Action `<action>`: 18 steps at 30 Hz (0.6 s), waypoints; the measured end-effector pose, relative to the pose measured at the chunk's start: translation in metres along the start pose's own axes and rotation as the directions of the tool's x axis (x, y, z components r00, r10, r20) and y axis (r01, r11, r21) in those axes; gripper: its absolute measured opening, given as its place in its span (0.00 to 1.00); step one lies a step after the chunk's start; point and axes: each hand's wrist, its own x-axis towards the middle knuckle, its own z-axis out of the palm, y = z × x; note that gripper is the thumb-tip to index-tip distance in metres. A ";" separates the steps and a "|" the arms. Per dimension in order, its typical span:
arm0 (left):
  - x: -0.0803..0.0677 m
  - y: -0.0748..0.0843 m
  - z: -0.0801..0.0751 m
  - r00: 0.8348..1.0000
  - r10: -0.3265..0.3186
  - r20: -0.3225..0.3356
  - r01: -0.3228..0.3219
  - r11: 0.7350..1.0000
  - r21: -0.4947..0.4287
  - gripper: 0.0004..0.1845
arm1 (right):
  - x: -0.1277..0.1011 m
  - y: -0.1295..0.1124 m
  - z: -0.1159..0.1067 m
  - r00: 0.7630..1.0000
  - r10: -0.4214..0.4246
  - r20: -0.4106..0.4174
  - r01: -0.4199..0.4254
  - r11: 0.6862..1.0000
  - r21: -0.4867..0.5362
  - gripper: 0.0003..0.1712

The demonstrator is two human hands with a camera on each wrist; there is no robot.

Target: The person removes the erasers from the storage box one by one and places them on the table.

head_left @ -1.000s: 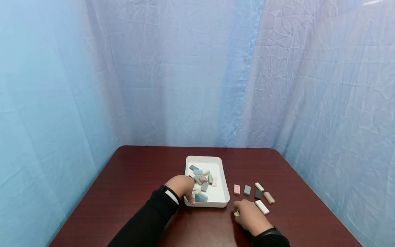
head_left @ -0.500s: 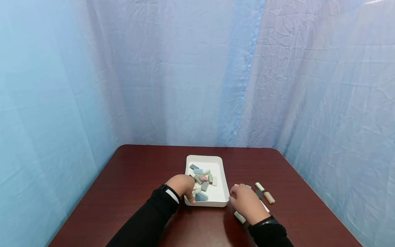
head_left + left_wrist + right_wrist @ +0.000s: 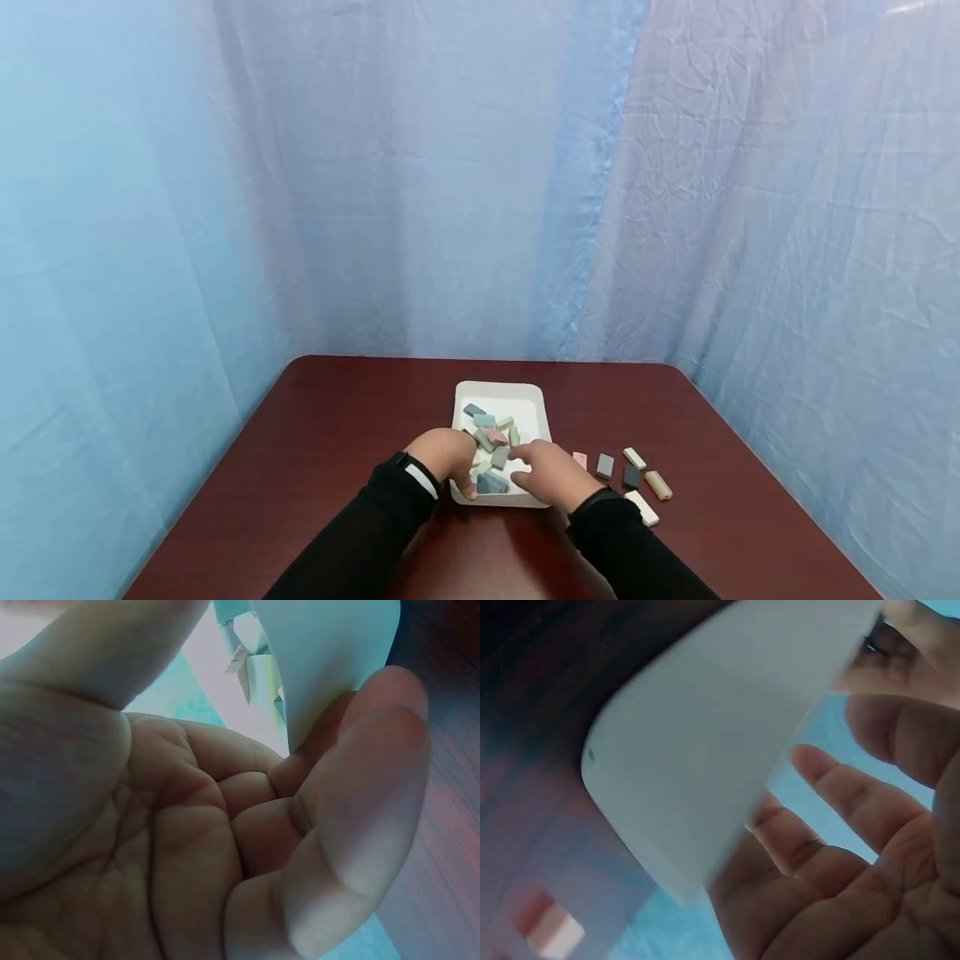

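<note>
A white tray (image 3: 527, 405) holds several pastel blocks (image 3: 491, 435) and stands mid-table. My left hand (image 3: 447, 454) grips the tray's near-left corner. In the left wrist view the fingers (image 3: 352, 787) curl round the tray wall (image 3: 330, 660). My right hand (image 3: 543, 472) hovers over the near-right part of the tray, fingers spread, nothing seen in it. The right wrist view shows its bare palm (image 3: 855, 870) beside the tray's rounded corner (image 3: 720, 750).
Loose blocks lie on the dark red table (image 3: 337, 433) right of the tray: pink (image 3: 580, 459), grey (image 3: 604, 465), cream (image 3: 634, 457), dark (image 3: 632, 476), tan (image 3: 658, 485) and white (image 3: 642, 507). Blue curtains close in the table's far and side edges.
My right hand let go of a cream block near the table's front, then moved left and forward over the tray. The left hand kept its hold on the tray.
</note>
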 end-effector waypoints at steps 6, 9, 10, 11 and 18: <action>0.000 0.000 0.002 1.000 0.010 -0.012 -0.010 1.000 0.002 0.21 | 0.013 0.001 0.014 0.999 -0.021 0.041 0.020 0.999 0.027 0.20; -0.002 0.000 0.000 1.000 0.008 -0.025 -0.008 1.000 0.011 0.21 | 0.018 0.001 0.019 0.999 -0.031 0.021 0.031 0.999 0.004 0.17; -0.003 0.000 0.000 1.000 0.010 -0.026 -0.009 1.000 0.011 0.21 | 0.020 0.000 0.021 0.999 -0.041 0.013 0.041 0.999 0.000 0.16; -0.003 0.000 -0.001 1.000 0.008 -0.027 -0.008 1.000 0.012 0.21 | 0.021 0.000 0.022 0.999 -0.049 0.008 0.049 0.999 -0.003 0.15; -0.003 -0.002 -0.003 1.000 0.020 -0.011 -0.020 1.000 0.002 0.22 | 0.030 -0.009 0.030 0.998 -0.064 0.001 0.064 0.998 0.008 0.14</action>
